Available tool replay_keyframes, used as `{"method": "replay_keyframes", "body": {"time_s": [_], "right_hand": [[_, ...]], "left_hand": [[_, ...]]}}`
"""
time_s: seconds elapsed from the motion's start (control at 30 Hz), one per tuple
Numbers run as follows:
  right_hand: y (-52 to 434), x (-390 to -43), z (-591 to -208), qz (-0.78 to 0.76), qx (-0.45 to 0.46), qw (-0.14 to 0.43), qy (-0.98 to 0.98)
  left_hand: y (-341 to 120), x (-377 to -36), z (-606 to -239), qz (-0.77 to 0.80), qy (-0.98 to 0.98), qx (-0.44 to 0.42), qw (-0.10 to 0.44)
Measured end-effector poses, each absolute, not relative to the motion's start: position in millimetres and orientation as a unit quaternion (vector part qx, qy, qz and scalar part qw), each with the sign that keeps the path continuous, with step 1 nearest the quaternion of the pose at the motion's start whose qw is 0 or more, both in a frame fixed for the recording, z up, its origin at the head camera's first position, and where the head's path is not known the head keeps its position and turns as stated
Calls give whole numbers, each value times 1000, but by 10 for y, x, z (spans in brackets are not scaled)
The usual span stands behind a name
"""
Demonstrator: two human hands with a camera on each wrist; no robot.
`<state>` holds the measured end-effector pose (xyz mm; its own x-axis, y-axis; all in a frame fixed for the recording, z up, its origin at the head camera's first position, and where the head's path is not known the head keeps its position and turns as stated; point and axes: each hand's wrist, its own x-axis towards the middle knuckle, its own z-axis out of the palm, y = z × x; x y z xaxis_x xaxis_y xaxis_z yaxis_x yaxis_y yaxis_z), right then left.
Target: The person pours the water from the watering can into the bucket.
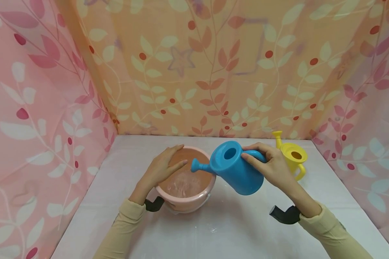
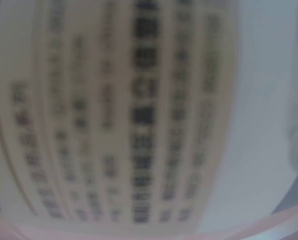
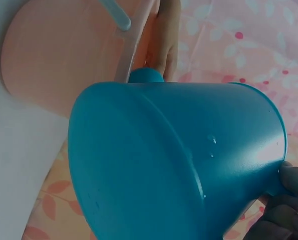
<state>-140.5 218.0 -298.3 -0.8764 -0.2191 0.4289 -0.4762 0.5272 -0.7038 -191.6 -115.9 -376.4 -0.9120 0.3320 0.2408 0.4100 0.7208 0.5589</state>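
Right hand (image 1: 273, 167) – fingers curled round handle of blue watering can (image 1: 234, 172), tilted, spout over pink bucket (image 1: 184, 203). Left hand (image 1: 162, 167) – fingers straight, resting on bucket rim.

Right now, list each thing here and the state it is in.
Blue watering can: tilted, spout over the bucket.
Pink bucket: upright, water inside.
Yellow watering can: upright, untouched.
Left hand: fingers straight, resting on the bucket rim.
Right hand: gripping the blue can's handle.
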Motion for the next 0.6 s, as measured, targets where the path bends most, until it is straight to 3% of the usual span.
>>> {"method": "replay_keyframes", "body": {"time_s": [0.6], "right_hand": [[2234, -1387, -2962, 431, 199, 146, -868]], "left_hand": [[-1164, -1930, -3780, -305, -928, -204, 65]]}}
